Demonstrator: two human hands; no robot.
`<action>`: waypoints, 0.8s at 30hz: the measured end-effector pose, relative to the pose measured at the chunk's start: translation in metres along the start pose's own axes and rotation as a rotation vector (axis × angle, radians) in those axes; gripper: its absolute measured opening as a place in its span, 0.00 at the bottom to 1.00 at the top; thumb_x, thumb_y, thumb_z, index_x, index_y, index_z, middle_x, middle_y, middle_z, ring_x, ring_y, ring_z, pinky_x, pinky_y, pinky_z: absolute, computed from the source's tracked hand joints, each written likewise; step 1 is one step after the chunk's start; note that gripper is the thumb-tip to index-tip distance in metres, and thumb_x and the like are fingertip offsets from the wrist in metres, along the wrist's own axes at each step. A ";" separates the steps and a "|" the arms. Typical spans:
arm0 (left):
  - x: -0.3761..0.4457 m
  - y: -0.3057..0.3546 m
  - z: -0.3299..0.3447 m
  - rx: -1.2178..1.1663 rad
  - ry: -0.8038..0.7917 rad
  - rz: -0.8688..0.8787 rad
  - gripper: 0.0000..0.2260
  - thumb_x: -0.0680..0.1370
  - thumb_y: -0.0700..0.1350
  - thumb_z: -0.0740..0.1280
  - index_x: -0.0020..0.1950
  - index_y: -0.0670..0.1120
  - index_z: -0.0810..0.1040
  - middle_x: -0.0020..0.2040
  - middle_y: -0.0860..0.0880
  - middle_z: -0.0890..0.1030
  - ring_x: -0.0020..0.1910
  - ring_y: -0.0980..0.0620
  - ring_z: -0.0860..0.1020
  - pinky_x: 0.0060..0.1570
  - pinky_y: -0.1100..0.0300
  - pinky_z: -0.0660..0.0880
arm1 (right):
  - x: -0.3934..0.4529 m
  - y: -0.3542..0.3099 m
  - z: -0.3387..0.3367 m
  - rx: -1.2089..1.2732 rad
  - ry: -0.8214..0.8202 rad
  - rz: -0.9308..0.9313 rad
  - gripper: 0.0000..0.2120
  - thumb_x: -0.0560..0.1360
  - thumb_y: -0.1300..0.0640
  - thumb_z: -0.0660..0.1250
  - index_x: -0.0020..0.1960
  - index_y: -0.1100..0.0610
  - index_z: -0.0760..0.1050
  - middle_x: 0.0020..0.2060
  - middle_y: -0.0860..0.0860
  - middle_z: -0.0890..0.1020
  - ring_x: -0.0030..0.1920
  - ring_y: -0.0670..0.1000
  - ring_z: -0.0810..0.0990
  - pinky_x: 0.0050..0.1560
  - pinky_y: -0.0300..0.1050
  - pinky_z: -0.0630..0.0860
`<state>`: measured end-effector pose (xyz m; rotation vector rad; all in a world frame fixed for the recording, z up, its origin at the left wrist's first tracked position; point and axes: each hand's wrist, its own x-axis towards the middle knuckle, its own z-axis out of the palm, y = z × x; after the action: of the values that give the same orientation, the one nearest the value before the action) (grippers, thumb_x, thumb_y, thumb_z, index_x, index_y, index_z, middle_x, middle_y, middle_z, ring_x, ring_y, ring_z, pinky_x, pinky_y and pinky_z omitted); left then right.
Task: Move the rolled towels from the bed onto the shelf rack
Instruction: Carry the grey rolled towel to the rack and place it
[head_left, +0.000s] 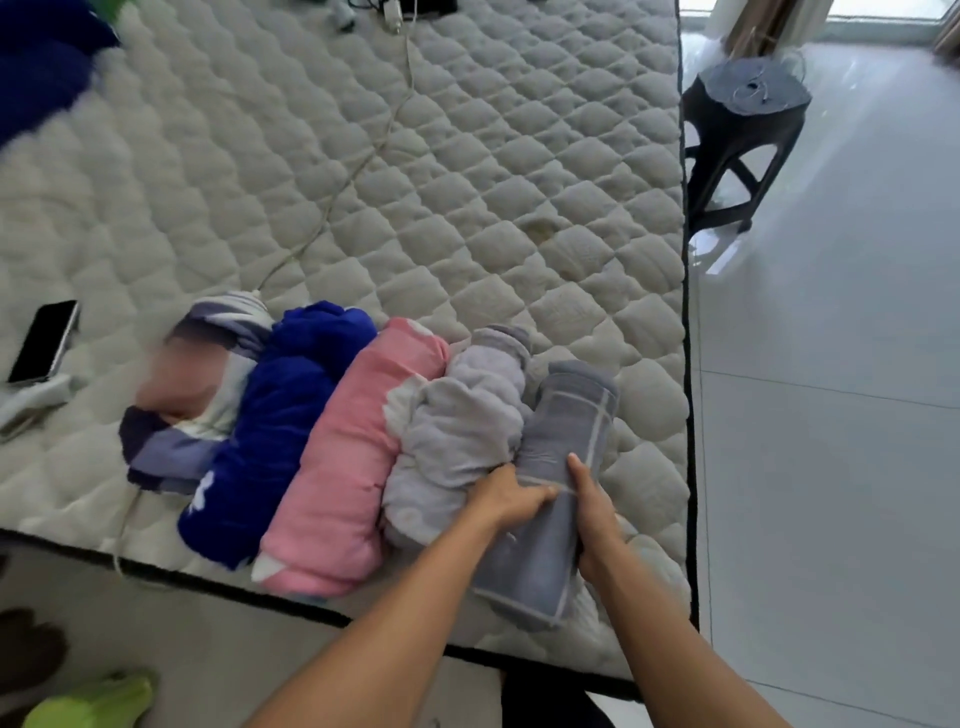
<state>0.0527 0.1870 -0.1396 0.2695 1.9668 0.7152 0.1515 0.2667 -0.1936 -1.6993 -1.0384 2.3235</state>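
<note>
Head cam – both hands (558, 506) round grey towel (558, 493)

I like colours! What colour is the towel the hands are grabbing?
Grey with pale stripes, seen from the head camera.

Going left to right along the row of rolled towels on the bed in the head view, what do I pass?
Striped blue-and-white towel → royal blue towel → pink towel → light grey towel → darker grey towel with pale stripes, gripped by the left hand and right hand.
</note>
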 end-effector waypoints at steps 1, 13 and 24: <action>-0.008 0.004 -0.002 0.014 0.001 0.020 0.28 0.62 0.58 0.67 0.58 0.47 0.81 0.57 0.45 0.84 0.55 0.46 0.82 0.57 0.51 0.78 | -0.005 -0.001 0.000 0.008 0.004 -0.012 0.38 0.59 0.32 0.73 0.59 0.57 0.80 0.49 0.58 0.87 0.49 0.59 0.86 0.54 0.60 0.81; -0.185 -0.020 -0.089 -0.348 0.352 0.225 0.28 0.64 0.59 0.76 0.59 0.46 0.78 0.55 0.48 0.83 0.53 0.50 0.81 0.57 0.52 0.78 | -0.161 -0.047 0.082 -0.374 -0.403 -0.512 0.25 0.70 0.39 0.70 0.61 0.52 0.76 0.52 0.54 0.84 0.52 0.55 0.84 0.53 0.56 0.82; -0.481 -0.258 -0.087 -0.939 1.081 0.142 0.35 0.58 0.57 0.80 0.58 0.44 0.73 0.52 0.47 0.81 0.50 0.48 0.80 0.48 0.52 0.78 | -0.392 0.142 0.201 -0.915 -1.305 -0.313 0.23 0.75 0.41 0.66 0.63 0.54 0.76 0.55 0.52 0.85 0.53 0.51 0.85 0.52 0.46 0.81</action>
<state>0.2407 -0.2783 0.0913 -0.6982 2.2645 2.0687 0.1707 -0.1085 0.0771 0.3565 -2.5137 2.7344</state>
